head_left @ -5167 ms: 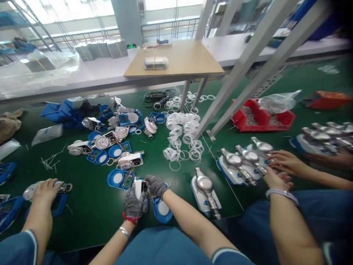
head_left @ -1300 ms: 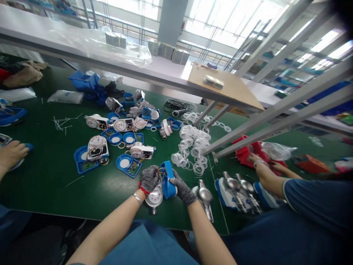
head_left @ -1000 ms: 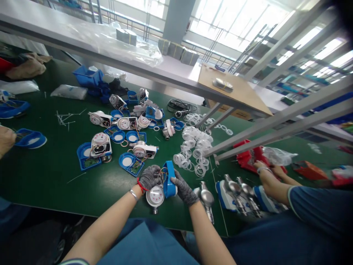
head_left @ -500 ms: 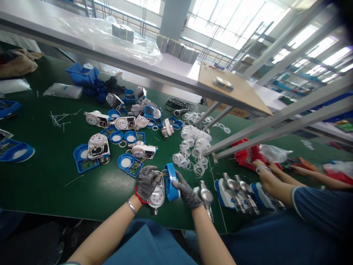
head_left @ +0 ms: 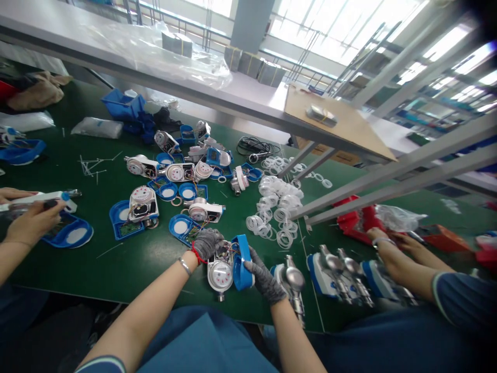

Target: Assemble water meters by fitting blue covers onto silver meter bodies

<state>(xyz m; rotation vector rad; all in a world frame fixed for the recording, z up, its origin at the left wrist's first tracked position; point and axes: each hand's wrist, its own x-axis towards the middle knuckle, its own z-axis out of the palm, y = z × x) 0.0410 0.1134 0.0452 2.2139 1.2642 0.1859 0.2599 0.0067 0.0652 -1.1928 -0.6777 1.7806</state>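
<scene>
A round-dialled meter lies face up on the green bench in front of me, its upper compartment uncovered and full of wires. My left hand, in a grey glove, is over that compartment with fingers curled; what they pinch is hidden. In my grey-gloved right hand is a blue meter cover, tilted on its side at the meter's right. Thin wires run between meter and cover. Just beyond my left hand rest another open blue cover and a white meter.
White plastic rings are heaped ahead right. Finished-looking meters lie metal side up at right. A co-worker's hand is by a red bin; another person's hand holds a meter at left. A shelf frame slants overhead.
My left hand has shifted up off the dial to the compartment, uncovering the dial. The cover has tipped slightly in my right hand. Another person's hands with a meter have appeared at left.
</scene>
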